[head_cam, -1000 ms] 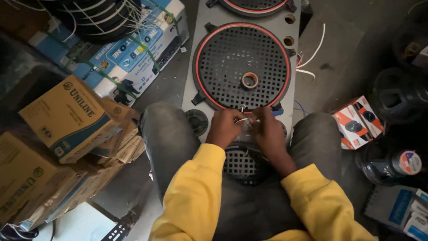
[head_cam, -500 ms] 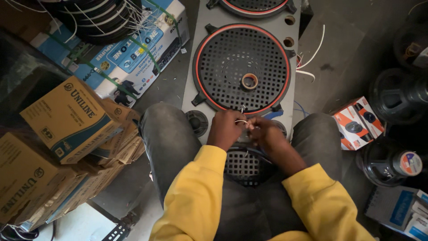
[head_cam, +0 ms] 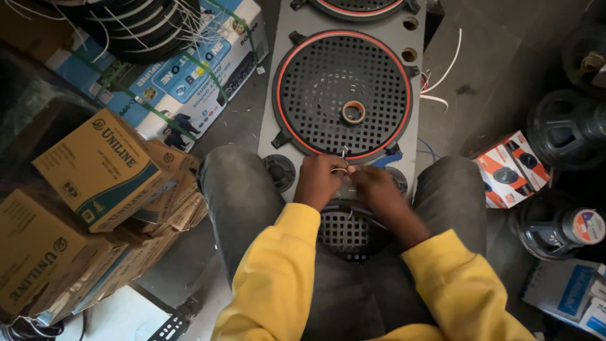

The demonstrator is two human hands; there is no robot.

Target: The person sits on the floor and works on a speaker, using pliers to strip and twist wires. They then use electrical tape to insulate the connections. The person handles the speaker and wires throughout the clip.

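Left hand point(head_cam: 320, 180) and right hand point(head_cam: 372, 186) meet just below the centre of the frame, fingertips pinched together on a thin pale wire point(head_cam: 343, 165) at the lower rim of the large round grille point(head_cam: 343, 95); both hands are narrowly closed on it, though the exact finger placement is too small to make out. Done well, this fine work probably calls for short, controlled finger movements, one hand steadying the wire against the rim while the other works its free end, with no pull strong enough to snap the strand or mark the grille. This wire appears as a short whitish loop, standing slightly above the knuckles. It lies on a grey speaker panel point(head_cam: 391, 158) that runs from the top centre of the frame down between the person's knees. On the panel, the grille is black, perforated and ringed in red, with a small roll of tape point(head_cam: 353, 112) resting at its middle. Cardboard boxes point(head_cam: 95, 170) fill the left of the frame; loose speaker drivers point(head_cam: 558, 129) sit at the right edge.
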